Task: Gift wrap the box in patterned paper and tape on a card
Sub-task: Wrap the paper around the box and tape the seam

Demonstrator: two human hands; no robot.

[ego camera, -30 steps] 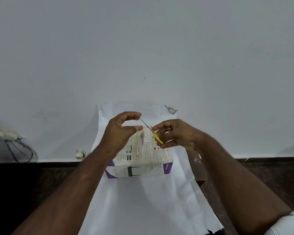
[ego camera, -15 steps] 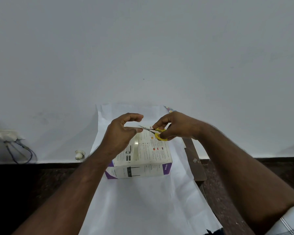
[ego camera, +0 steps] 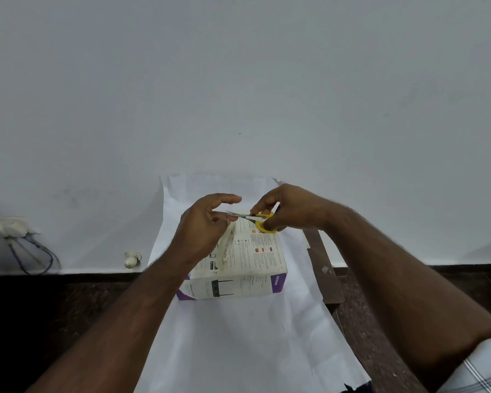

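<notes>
A white and purple printed box [ego camera: 257,258] sits on a sheet of wrapping paper [ego camera: 238,336] lying white side up on the dark floor. A patterned corner of the paper [ego camera: 278,181] peeks out at the far edge. My left hand [ego camera: 201,231] is raised over the box and holds a clear tape roll [ego camera: 226,251], which hangs below its fingers. My right hand [ego camera: 291,208] grips small yellow-handled scissors [ego camera: 262,222]. Their blades are parted and point left, with the tips at my left hand's fingertips. Any tape strip between the hands is too thin to see.
A wooden plank [ego camera: 323,268] lies along the paper's right edge. A wall socket with wires [ego camera: 9,228] and a small white fitting [ego camera: 132,259] sit at the wall base on the left. The white wall rises just behind the paper.
My right hand has risen and turned the scissors from pointing up-left to lying level. The blades have parted and reached my left fingertips. The left hand has barely moved.
</notes>
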